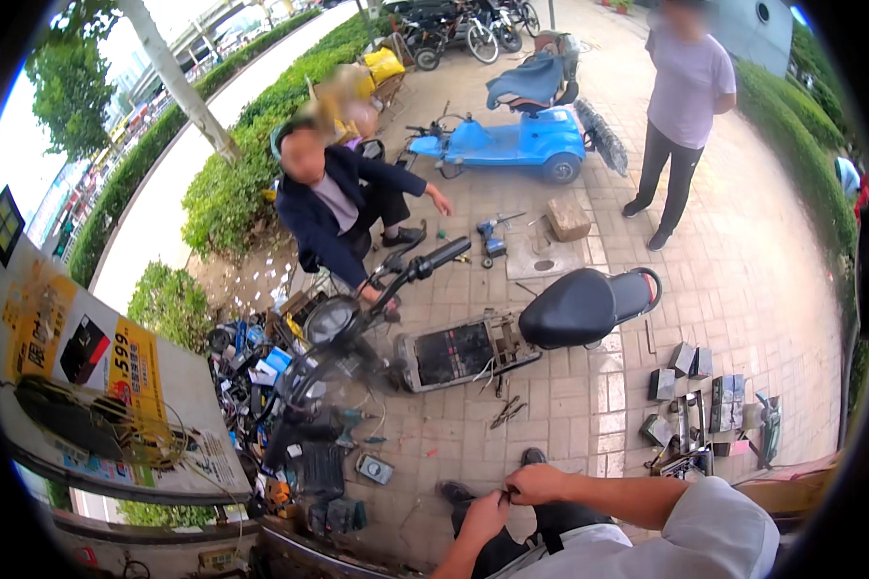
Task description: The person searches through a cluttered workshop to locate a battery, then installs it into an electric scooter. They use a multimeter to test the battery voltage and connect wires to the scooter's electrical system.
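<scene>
**Hands meet over a scooter stripped on the pavement**

Low in the view, the person's two hands come together above their knees. The left hand (483, 511) is curled, fingertips closed toward the right hand (536, 482), which is bent over it with fingers folded in. They seem to pinch something small and thin between them; it is too small to make out, perhaps a wire.

Just ahead on the brick paving stands a dark scooter (454, 333), its floor panel off and wiring showing, the black seat (574, 307) behind. Pliers (505, 412) lie on the bricks between the scooter and the hands. A small meter (375, 469) rests left of the hands, beside a heap of tools and parts (261, 376).

A seated person in a dark jacket (333, 207) grips the scooter's handlebar (434, 261). Further back, a blue scooter (512, 135) is parked, and a standing person (681, 106) looks on. Grey battery blocks (700, 396) sit on the right.
</scene>
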Action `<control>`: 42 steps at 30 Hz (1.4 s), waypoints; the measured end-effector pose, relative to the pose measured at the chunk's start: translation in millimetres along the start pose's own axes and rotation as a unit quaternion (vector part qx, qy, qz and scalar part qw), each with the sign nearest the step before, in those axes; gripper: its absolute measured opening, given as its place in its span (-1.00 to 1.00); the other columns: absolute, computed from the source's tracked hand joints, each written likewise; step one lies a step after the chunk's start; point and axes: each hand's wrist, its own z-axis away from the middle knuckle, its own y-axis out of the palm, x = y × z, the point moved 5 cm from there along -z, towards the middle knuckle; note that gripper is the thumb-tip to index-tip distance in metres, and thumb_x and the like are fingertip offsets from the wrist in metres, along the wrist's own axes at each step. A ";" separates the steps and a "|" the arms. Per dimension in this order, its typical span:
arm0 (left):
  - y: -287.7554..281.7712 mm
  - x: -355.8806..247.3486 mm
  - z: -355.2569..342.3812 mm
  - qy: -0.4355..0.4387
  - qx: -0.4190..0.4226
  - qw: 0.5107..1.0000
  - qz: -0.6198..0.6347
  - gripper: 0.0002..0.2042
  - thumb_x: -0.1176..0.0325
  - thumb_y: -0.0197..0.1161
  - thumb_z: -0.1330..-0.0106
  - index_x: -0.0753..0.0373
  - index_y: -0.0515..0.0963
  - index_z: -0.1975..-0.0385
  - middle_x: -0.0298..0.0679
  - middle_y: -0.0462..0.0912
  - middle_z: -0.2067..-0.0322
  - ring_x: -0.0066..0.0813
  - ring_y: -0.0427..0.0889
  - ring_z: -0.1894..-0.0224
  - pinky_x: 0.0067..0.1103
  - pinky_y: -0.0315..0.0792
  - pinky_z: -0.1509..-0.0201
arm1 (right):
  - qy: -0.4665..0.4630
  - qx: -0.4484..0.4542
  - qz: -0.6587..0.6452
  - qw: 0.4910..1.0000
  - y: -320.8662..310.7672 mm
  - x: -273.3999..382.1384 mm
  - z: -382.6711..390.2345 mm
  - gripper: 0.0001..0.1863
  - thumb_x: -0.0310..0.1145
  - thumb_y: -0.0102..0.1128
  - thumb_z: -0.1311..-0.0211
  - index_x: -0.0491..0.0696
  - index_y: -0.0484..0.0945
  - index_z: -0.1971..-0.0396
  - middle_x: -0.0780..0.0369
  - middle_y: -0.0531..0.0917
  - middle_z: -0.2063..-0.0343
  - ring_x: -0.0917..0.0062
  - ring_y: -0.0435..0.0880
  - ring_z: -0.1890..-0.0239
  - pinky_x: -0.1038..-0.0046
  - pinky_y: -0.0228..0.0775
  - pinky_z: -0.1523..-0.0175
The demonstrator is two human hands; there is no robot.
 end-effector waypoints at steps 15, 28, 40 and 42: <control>12.3 64.3 -111.3 0.113 0.167 0.979 -0.009 -0.69 0.17 -0.02 -0.36 0.32 0.49 0.34 0.10 0.60 0.39 0.14 0.58 0.28 -0.17 0.44 0.23 | 0.074 -0.010 -0.009 0.997 -4.4 -39.6 -51.1 -0.65 -0.06 0.01 -0.12 -0.02 0.60 0.33 0.03 0.66 0.39 0.06 0.64 0.30 0.11 0.49 0.17; -4.7 86.8 -144.1 -0.102 0.252 0.927 0.256 -0.74 0.27 -0.06 -0.41 0.33 0.48 0.36 -0.21 0.58 0.57 -0.48 0.60 0.53 -0.51 0.48 0.45 | -0.116 -0.277 -0.015 0.954 -30.1 -27.3 -82.7 -0.76 -0.21 0.15 -0.07 -0.06 0.50 0.63 0.15 0.57 0.63 0.19 0.58 0.54 0.21 0.45 0.42; 20.3 70.2 -204.9 -0.258 0.392 0.677 0.566 -0.72 0.34 0.03 -0.43 0.33 0.40 -0.04 -0.17 0.56 0.07 -0.29 0.59 0.02 -0.34 0.48 -0.14 | -0.096 -0.284 0.039 0.953 -75.2 -93.2 -78.7 -0.80 -0.21 0.21 0.00 -0.03 0.52 0.58 0.21 0.58 0.58 0.26 0.61 0.47 0.26 0.46 0.38; 36.3 69.8 -222.5 -0.251 0.412 0.655 0.582 -0.72 0.33 0.01 -0.44 0.34 0.40 -0.05 -0.17 0.55 0.05 -0.30 0.58 0.00 -0.35 0.48 -0.15 | -0.067 -0.288 0.036 0.954 -76.9 -113.9 -80.7 -0.81 -0.21 0.22 0.02 -0.02 0.53 0.59 0.21 0.58 0.57 0.26 0.61 0.47 0.26 0.46 0.38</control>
